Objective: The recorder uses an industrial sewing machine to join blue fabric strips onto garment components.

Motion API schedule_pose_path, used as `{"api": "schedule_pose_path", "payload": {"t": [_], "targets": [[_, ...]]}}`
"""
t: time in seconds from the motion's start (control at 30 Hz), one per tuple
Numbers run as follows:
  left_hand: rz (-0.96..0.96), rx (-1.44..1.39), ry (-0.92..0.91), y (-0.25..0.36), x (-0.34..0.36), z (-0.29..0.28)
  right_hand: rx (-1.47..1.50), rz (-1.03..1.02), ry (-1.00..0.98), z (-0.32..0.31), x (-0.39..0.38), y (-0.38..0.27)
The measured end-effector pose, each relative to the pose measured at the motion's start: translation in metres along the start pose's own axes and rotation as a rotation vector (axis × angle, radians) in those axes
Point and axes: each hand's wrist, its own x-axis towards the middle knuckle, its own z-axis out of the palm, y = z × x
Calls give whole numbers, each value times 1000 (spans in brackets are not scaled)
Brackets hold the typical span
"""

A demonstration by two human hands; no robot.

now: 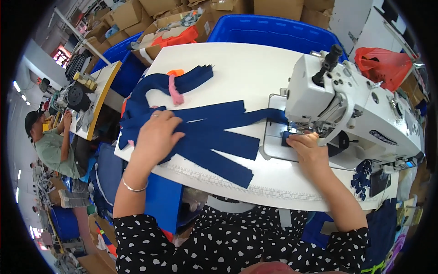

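My left hand [159, 132] rests on a pile of navy fabric strips [228, 141] on the white table [187, 55], fingers bent and somewhat spread. A pink strip [175, 91] and an orange piece [174, 71] lie among the upper strips. My right hand [306, 150] pinches a small navy fabric piece [286, 139] beside the presser foot of the white sewing machine [303, 77], at the right of the table. One navy strip runs from the pile toward the needle area, where its end is hidden.
Navy scraps [362, 176] and a dark flat object [381, 182] lie at the right. Blue bins [273, 25], cardboard boxes [278, 9] and a red bag [383, 64] stand behind. At left, another person [54, 146] works at a yellow-edged table [105, 96].
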Motion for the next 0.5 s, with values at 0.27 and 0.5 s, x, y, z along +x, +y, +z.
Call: {"api": "schedule_pose_path", "payload": {"t": [0.27, 0.5], "targets": [[-63, -146, -13, -56, -27, 20, 5, 4, 46, -1, -2, -3], [56, -112, 55, -69, -18, 9, -9, 15, 52, -1, -4, 0]]}}
